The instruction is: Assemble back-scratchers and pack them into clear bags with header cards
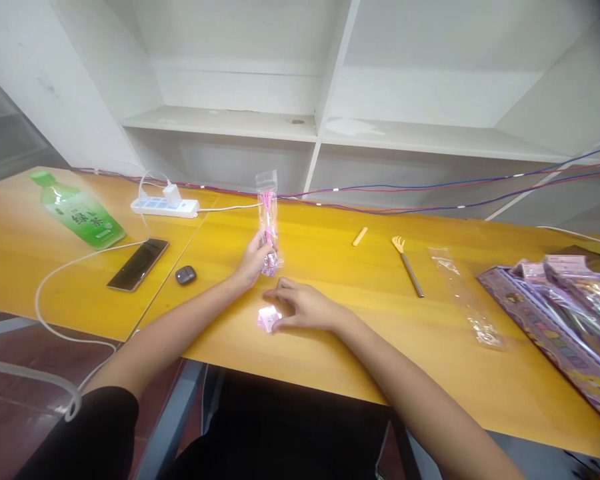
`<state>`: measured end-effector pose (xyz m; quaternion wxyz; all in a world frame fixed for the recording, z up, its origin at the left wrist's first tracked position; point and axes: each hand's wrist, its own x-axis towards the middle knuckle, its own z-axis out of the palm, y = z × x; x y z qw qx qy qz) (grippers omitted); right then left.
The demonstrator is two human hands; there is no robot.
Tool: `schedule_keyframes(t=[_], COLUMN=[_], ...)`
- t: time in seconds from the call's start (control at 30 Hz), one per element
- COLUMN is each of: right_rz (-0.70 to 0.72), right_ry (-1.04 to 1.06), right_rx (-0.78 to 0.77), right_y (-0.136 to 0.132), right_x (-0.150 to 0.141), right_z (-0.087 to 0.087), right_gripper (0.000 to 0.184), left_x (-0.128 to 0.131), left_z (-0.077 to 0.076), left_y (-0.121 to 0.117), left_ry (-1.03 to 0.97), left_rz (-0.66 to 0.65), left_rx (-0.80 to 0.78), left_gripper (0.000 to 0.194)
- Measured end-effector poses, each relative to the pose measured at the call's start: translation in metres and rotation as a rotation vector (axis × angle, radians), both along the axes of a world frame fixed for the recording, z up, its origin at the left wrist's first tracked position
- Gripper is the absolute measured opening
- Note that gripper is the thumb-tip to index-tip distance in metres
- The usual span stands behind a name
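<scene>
My left hand (255, 260) is closed around a clear plastic bag (267, 179), held upright over the table. Inside the bag is a slim pink item with a pronged top (267, 200), which looks like a back scratcher; its lower part is partly covered by my fingers. Close by, my right hand (305, 305) hovers low with its fingers apart and curved. Its thumb tip is at the edge of a small pink-and-white folded card (267, 319) on the table. Whether the thumb presses on the card I cannot tell.
Rightward lie a short yellow stick (360, 237), a back scratcher with yellow claw (409, 267), an empty clear bag (467, 300) and a purple box of packaged items (545, 333). At left are a green tea bottle (83, 212), phone (139, 265), dark earbud case (185, 275) and power strip (163, 207).
</scene>
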<state>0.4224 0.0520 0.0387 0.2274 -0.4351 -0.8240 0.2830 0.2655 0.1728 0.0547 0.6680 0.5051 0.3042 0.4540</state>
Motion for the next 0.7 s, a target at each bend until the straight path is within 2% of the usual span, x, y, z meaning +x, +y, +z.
schedule_keyframes(t=[0.13,0.3,0.43,0.5,0.57,0.7], right_rz=[0.010,-0.037,-0.061,-0.077,-0.176,-0.510], right_ry=[-0.005,0.119,0.366,0.527,0.649,0.862], right_rx=[-0.017,-0.154,-0.393,-0.454,-0.410,-0.185], right_y=[-0.001,0.001,0.004,0.007,0.011,0.025], right_x=[-0.004,-0.001,0.008,0.018,0.033,0.065], right_z=[0.001,0.000,-0.001,0.002,0.005,0.005], right_gripper=[0.048,0.047,0.041,0.042,0.047,0.050], left_x=[0.000,0.001,0.001,0.001,0.001,0.001], left_z=[0.003,0.000,-0.004,-0.006,-0.008,-0.008], left_y=[-0.001,0.001,0.004,0.005,0.004,-0.001], left_ry=[0.006,-0.025,0.039,0.081,0.124,0.229], left_rz=[-0.008,-0.018,-0.046,-0.078,-0.110,-0.194], left_rx=[-0.069,-0.090,-0.069,-0.053,-0.017,0.043], left_gripper=[0.030,0.038,0.046,0.047,0.045,0.039])
